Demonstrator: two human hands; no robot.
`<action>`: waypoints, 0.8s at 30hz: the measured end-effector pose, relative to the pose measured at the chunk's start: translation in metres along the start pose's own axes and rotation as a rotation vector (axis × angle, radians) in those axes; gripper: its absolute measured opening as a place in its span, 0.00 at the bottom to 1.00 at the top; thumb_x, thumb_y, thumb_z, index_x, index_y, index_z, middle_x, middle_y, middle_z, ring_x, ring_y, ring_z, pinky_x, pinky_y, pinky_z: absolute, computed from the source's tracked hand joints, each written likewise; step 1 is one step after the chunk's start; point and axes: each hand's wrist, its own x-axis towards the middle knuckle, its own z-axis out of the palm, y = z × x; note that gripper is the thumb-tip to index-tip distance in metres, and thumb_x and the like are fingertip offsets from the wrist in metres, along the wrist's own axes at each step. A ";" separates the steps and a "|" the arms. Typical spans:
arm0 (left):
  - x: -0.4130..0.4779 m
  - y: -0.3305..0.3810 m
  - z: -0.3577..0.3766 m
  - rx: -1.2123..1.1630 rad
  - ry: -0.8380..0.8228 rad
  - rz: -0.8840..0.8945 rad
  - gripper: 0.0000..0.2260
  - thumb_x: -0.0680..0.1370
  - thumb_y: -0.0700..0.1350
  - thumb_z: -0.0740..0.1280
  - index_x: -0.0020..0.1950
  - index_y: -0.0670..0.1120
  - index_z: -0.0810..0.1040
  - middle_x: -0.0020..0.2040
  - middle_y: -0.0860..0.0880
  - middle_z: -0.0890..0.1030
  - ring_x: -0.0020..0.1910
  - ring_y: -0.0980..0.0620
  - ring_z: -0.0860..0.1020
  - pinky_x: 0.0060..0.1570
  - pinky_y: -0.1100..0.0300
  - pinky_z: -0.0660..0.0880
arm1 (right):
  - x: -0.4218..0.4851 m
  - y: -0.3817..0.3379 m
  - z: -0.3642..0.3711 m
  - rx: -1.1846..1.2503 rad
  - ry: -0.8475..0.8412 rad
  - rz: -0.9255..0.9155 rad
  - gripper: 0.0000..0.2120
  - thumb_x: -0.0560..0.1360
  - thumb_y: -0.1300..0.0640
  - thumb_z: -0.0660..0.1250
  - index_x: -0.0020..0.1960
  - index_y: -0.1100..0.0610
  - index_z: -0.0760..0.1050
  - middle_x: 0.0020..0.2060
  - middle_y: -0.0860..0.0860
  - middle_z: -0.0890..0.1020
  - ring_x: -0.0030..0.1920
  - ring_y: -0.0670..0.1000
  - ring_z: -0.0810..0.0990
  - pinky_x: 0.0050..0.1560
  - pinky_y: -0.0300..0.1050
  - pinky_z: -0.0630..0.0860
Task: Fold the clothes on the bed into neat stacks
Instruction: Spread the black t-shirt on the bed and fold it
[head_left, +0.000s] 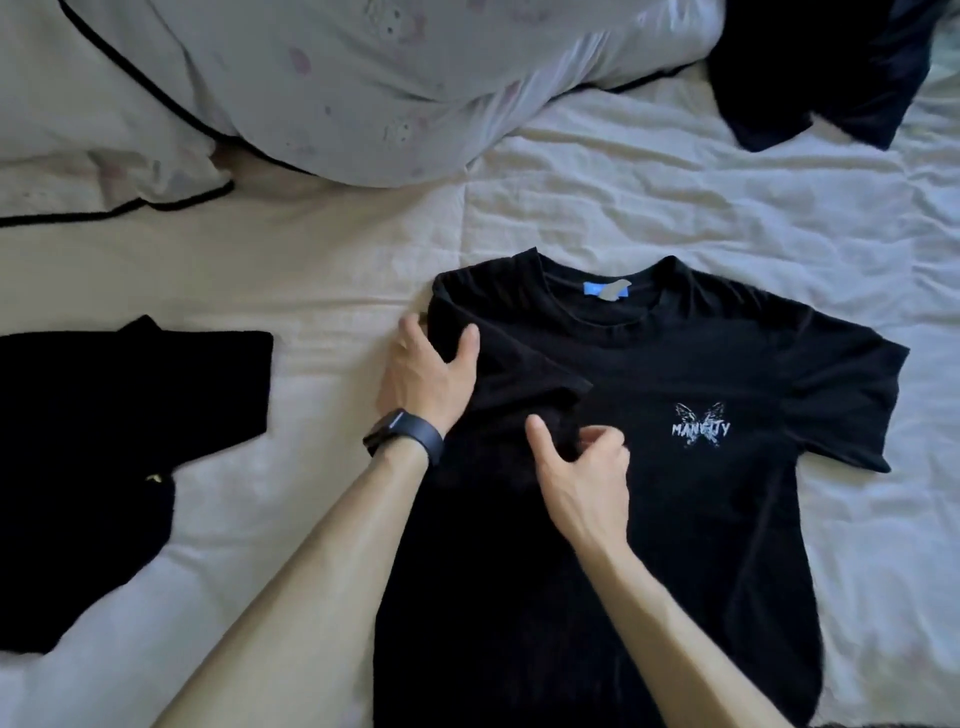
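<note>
Black cotton t-shirt (649, 467) flat, face up in front of me, left sleeve folded in. Folded black garment (104, 441) at left, crumpled dark one (821, 67) top right.

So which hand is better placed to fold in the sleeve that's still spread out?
Right, probably. The right hand sits mid-shirt, nearer the flat sleeve of the black t-shirt. The left hand grips the already folded edge on the far side, pinning it.

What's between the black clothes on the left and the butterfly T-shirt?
Mostly bare sheet, as the head view shows. The left hand, with a watch, holds the T-shirt edge there, apart from the black clothes.
</note>
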 end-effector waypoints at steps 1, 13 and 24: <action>0.017 0.005 0.002 -0.047 -0.010 -0.055 0.28 0.77 0.64 0.64 0.67 0.47 0.67 0.61 0.45 0.78 0.57 0.40 0.78 0.48 0.53 0.71 | -0.008 0.009 0.004 0.008 -0.050 0.048 0.32 0.70 0.25 0.65 0.59 0.48 0.68 0.55 0.42 0.73 0.51 0.46 0.77 0.47 0.45 0.70; 0.044 0.003 0.008 0.024 0.082 0.038 0.18 0.77 0.65 0.64 0.49 0.50 0.72 0.38 0.57 0.76 0.43 0.46 0.77 0.40 0.58 0.67 | -0.019 0.050 0.015 -0.005 -0.062 0.052 0.11 0.81 0.42 0.60 0.45 0.47 0.69 0.40 0.43 0.78 0.43 0.50 0.78 0.43 0.47 0.70; -0.058 -0.034 0.012 0.004 0.137 0.050 0.23 0.80 0.54 0.66 0.69 0.44 0.68 0.60 0.45 0.79 0.56 0.43 0.78 0.50 0.52 0.73 | 0.000 0.020 0.014 0.085 -0.029 0.069 0.14 0.76 0.37 0.65 0.47 0.47 0.69 0.46 0.42 0.78 0.46 0.46 0.78 0.47 0.48 0.74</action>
